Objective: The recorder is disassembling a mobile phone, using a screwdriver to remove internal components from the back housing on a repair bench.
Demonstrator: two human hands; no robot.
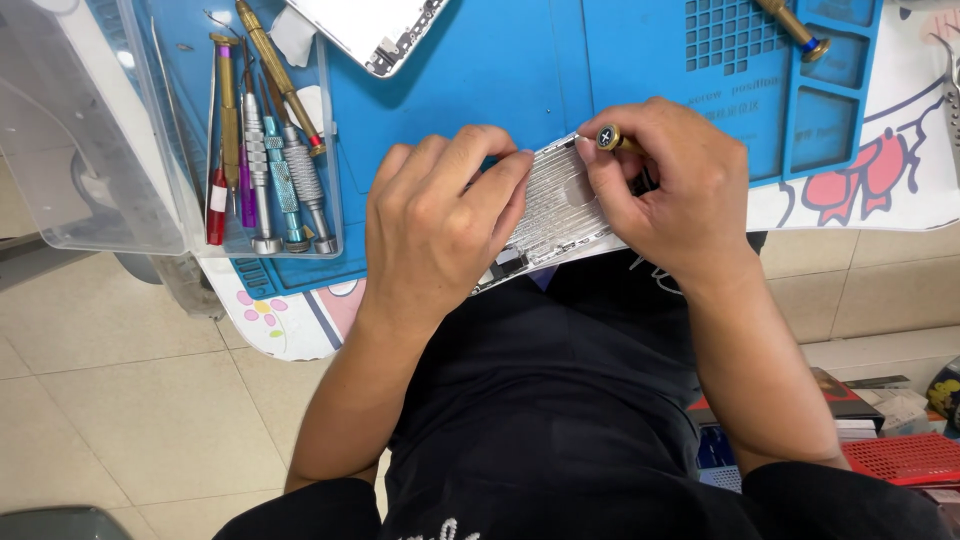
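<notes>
A small electronics repair workshop is being shown: a blue repair mat point(480, 80) is being used on the table, and precision screwdrivers point(265, 150) are being kept in a clear tray point(150, 200).
</notes>
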